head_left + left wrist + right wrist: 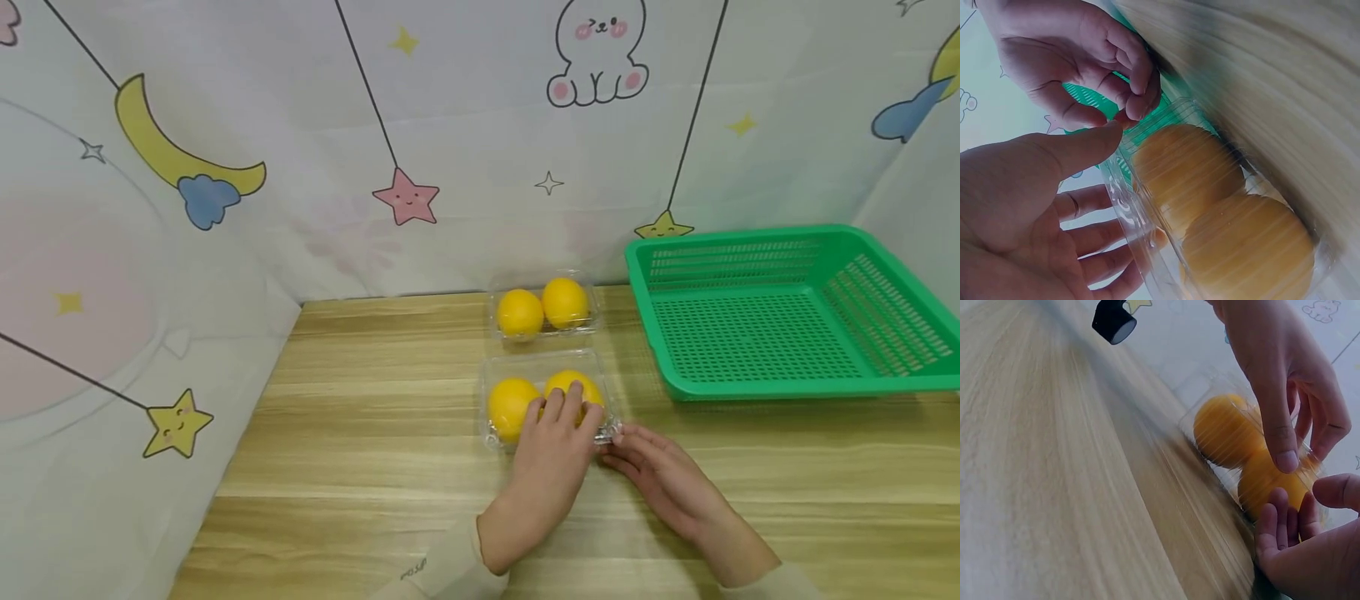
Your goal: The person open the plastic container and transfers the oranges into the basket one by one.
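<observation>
A clear plastic box [489, 367] with two round orange fruits [513, 410] inside stands in front on the table. My left hand [551, 454] reaches over its top, fingers spread and resting on the lid, while its thumb [1088, 149] lies along the near edge by the corner. At the near right corner my right hand [667, 479] pinches the box edge between thumb [1338, 490] and fingers. The fruits [1247, 247] show through the ribbed wall in the left wrist view. Whether the lid is fully fastened cannot be told.
Behind stands a second clear box [592, 321] with two similar fruits [566, 303], near the back edge. A green plastic basket [750, 387] sits at the right on the wooden table [360, 417]. Patterned cloth [480, 125] hangs along the back and left.
</observation>
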Demonstrator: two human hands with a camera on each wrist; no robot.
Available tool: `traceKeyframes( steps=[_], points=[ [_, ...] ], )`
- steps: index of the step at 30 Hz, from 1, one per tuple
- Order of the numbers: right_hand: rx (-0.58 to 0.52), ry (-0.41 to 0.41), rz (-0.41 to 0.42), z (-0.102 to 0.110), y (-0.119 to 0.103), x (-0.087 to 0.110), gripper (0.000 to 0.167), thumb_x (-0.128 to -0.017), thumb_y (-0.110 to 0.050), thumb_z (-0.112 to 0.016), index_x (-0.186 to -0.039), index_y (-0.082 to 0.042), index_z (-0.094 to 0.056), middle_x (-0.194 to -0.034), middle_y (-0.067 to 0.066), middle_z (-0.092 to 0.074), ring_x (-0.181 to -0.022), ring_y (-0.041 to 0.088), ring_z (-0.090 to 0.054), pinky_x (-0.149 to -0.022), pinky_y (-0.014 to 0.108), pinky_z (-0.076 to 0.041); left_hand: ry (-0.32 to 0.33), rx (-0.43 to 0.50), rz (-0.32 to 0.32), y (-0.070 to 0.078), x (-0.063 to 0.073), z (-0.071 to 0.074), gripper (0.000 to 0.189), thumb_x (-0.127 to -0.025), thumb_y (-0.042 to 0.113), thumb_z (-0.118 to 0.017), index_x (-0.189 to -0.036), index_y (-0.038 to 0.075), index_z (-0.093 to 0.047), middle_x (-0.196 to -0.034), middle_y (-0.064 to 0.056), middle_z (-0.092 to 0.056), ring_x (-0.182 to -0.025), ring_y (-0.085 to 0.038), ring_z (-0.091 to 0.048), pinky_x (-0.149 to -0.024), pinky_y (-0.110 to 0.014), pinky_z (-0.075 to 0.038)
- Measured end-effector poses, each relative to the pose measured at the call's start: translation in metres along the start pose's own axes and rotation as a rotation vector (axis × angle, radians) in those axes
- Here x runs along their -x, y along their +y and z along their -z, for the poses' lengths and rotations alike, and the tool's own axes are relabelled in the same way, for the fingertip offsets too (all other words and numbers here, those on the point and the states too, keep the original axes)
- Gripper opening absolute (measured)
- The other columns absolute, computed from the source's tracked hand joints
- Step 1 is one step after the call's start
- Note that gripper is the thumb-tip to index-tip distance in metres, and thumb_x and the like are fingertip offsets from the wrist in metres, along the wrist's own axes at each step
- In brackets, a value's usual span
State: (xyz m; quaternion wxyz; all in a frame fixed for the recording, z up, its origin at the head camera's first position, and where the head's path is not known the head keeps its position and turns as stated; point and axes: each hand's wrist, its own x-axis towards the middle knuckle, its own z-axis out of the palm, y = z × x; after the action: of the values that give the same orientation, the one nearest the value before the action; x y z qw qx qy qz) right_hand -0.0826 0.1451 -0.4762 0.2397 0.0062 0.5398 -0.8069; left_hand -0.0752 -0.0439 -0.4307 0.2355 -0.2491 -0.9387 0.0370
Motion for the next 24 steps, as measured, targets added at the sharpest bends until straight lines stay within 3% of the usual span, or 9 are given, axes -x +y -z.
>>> traceKeyframes(
  steps=[7, 14, 20, 24],
  points=[
    [-0.006, -0.038, 0.018, 0.0035, 0.0007, -0.002, 0.025, -0.113, -0.01, -0.043, -0.123, -0.007, -0.066, -0.123, -0.005, -0.067, -0.118, 0.007, -0.064, -0.107, 0.024, -0.05, -0.006, -0.001, 0.005, 0.001, -0.0006, 0.0006, 0.043, -0.089, 0.05, -0.081, -0.114, 0.02, -0.065, -0.135, -0.005, -0.065, -0.116, -0.021, -0.06, -0.098, -0.036, -0.051],
    [0.033, 0.011, -0.012, -0.0012, -0.0011, -0.0009, 0.029, -0.114, -0.012, -0.042, -0.133, 0.0, -0.06, -0.128, -0.006, -0.066, -0.122, 0.006, -0.062, -0.109, 0.023, -0.048, -0.049, 0.014, 0.028, 0.0012, 0.0006, 0.0019, 0.048, -0.087, 0.049, -0.086, -0.117, 0.02, -0.064, -0.141, -0.004, -0.064, -0.121, -0.02, -0.059, -0.096, -0.035, -0.051],
    [0.051, 0.035, -0.042, -0.0038, -0.0043, -0.0002, 0.043, -0.114, -0.015, -0.043, -0.147, 0.011, -0.047, -0.131, -0.005, -0.066, -0.125, 0.005, -0.062, -0.11, 0.023, -0.048, -0.141, 0.082, 0.053, -0.0004, 0.0018, 0.0053, 0.05, -0.089, 0.049, -0.084, -0.121, 0.02, -0.059, -0.149, -0.005, -0.059, -0.13, -0.022, -0.055, -0.1, -0.039, -0.049],
    [0.061, 0.034, -0.048, -0.004, -0.0045, 0.0001, 0.052, -0.115, -0.019, -0.043, -0.153, 0.015, -0.039, -0.134, -0.004, -0.064, -0.126, 0.005, -0.061, -0.11, 0.024, -0.047, -0.123, 0.153, 0.071, -0.0039, 0.0021, 0.0061, 0.048, -0.089, 0.048, -0.084, -0.12, 0.019, -0.06, -0.148, -0.005, -0.062, -0.131, -0.023, -0.057, -0.099, -0.041, -0.05]
  ],
)
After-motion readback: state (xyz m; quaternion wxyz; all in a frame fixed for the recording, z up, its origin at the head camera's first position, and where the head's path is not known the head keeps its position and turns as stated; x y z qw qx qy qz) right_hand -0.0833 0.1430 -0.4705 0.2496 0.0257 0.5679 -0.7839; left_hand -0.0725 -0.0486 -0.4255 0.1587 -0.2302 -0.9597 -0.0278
